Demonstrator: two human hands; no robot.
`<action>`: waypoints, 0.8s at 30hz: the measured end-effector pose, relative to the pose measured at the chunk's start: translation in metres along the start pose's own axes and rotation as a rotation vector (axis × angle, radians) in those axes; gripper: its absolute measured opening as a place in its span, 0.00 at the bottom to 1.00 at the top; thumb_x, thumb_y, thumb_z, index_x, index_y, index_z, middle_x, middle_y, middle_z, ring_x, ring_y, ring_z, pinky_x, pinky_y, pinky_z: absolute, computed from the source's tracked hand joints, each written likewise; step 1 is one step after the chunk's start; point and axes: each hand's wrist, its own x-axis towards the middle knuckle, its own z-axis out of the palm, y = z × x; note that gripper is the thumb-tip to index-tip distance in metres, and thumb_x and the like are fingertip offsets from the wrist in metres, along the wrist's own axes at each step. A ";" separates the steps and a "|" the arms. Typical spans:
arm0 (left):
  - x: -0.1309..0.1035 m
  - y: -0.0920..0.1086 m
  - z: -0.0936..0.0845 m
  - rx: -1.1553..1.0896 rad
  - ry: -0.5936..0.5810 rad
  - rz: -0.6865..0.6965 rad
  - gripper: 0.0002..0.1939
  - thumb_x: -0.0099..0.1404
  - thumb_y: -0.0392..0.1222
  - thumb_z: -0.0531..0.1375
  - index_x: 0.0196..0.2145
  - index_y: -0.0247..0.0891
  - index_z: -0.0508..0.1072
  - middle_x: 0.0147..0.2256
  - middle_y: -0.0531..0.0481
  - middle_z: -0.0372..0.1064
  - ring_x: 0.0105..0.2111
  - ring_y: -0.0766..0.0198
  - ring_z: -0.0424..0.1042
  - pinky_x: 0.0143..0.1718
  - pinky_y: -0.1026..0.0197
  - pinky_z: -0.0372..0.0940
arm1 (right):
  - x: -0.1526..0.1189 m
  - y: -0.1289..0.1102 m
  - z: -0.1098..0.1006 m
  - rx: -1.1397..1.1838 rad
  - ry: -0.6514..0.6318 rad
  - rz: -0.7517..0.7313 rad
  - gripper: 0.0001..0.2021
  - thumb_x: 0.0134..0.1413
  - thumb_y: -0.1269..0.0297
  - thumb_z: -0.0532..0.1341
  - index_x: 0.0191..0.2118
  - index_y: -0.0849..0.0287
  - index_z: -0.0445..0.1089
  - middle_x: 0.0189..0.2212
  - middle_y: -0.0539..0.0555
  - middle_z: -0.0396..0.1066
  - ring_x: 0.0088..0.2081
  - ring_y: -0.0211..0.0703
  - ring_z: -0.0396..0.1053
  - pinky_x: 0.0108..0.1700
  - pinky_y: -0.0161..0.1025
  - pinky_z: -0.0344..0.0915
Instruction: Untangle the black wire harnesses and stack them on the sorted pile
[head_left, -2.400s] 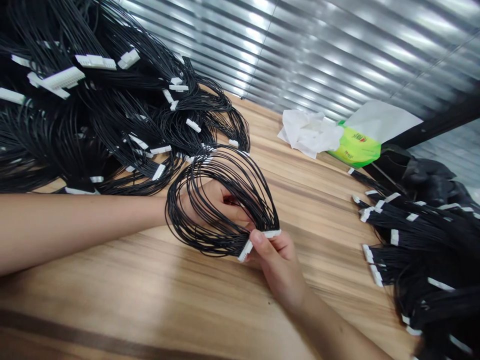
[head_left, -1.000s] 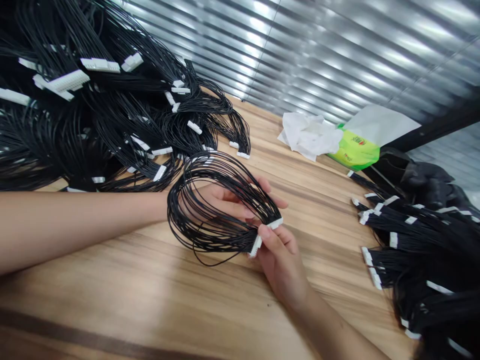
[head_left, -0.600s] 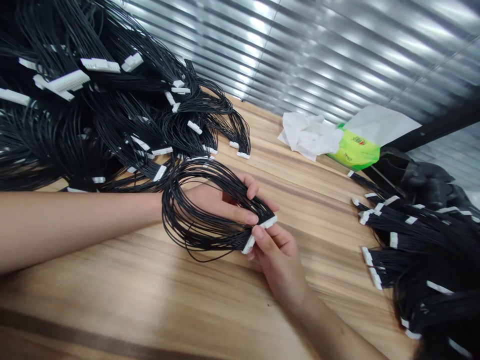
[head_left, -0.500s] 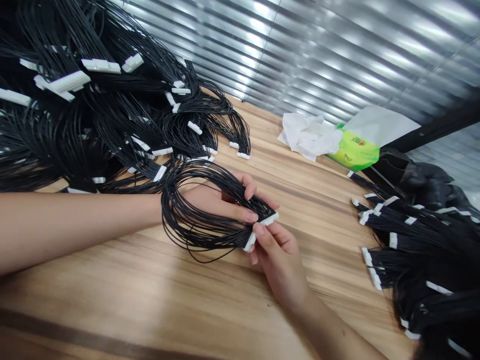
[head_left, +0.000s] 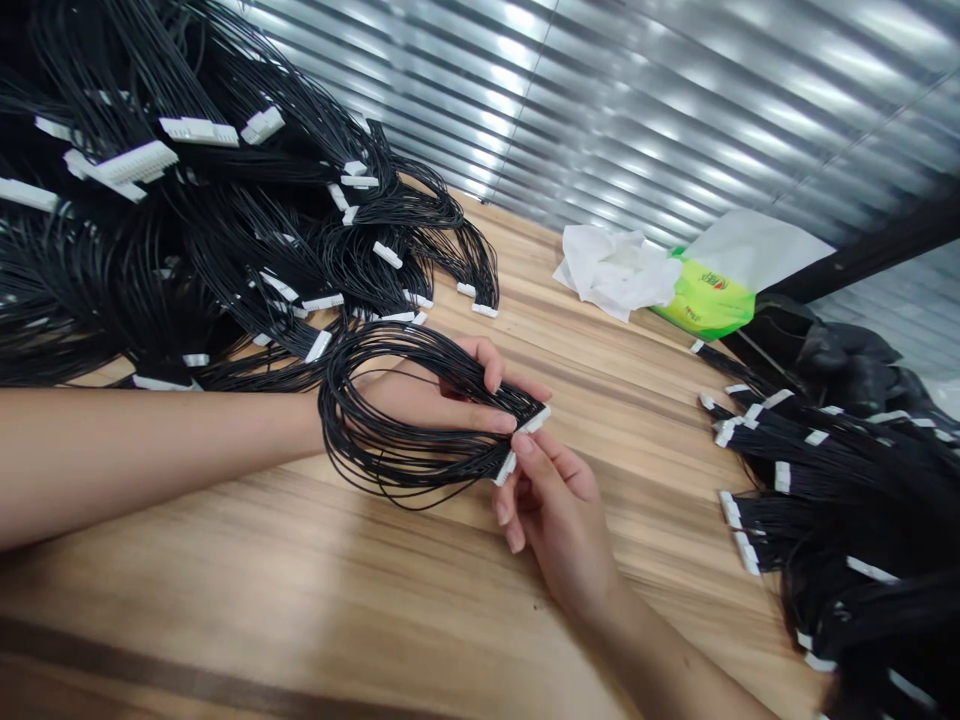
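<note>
A looped wire harness of thin black wires is held above the wooden table, its two white connectors side by side at the right end. My left hand reaches through the loop, thumb on top of the wires near the upper connector, the other fingers behind. My right hand pinches at the lower connector with thumb and index finger, where the two connectors meet. Its lower fingers are curled and hang apart from the harness.
A large heap of black wire harnesses with white connectors fills the left. More harnesses lie in a pile at the right. Crumpled white tissue and a green tissue pack rest near the corrugated metal wall.
The lower connector has tilted up closer in line with the upper one. My right hand's lower fingers have come away from behind the wires. My left hand keeps its grip.
</note>
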 end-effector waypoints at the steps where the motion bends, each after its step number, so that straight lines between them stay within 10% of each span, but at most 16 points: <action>1: 0.000 0.000 -0.001 0.000 -0.007 -0.012 0.13 0.59 0.29 0.62 0.30 0.34 0.58 0.48 0.39 0.74 0.38 0.67 0.77 0.39 0.64 0.70 | 0.000 0.001 0.000 -0.001 0.000 -0.002 0.13 0.57 0.57 0.63 0.27 0.60 0.70 0.13 0.46 0.70 0.11 0.27 0.60 0.14 0.23 0.54; 14: -0.008 0.002 0.016 -0.254 0.193 -0.146 0.13 0.58 0.29 0.64 0.29 0.33 0.60 0.48 0.40 0.74 0.33 0.69 0.77 0.31 0.69 0.71 | -0.001 0.002 0.000 -0.042 0.052 -0.046 0.13 0.53 0.56 0.65 0.26 0.59 0.71 0.13 0.46 0.69 0.12 0.30 0.60 0.15 0.26 0.56; 19: -0.008 -0.002 0.018 -0.304 0.193 -0.179 0.15 0.57 0.33 0.66 0.29 0.34 0.59 0.47 0.44 0.74 0.18 0.83 0.62 0.20 0.75 0.62 | -0.001 0.004 -0.001 -0.047 0.026 -0.060 0.10 0.54 0.57 0.65 0.30 0.59 0.74 0.16 0.46 0.71 0.15 0.29 0.64 0.17 0.26 0.59; 24: -0.009 -0.009 0.015 -0.060 0.073 -0.091 0.09 0.64 0.38 0.60 0.42 0.35 0.66 0.44 0.47 0.75 0.36 0.68 0.75 0.38 0.65 0.71 | 0.001 0.003 -0.005 -0.026 0.040 -0.059 0.11 0.53 0.56 0.66 0.28 0.59 0.74 0.15 0.46 0.69 0.14 0.30 0.62 0.16 0.27 0.57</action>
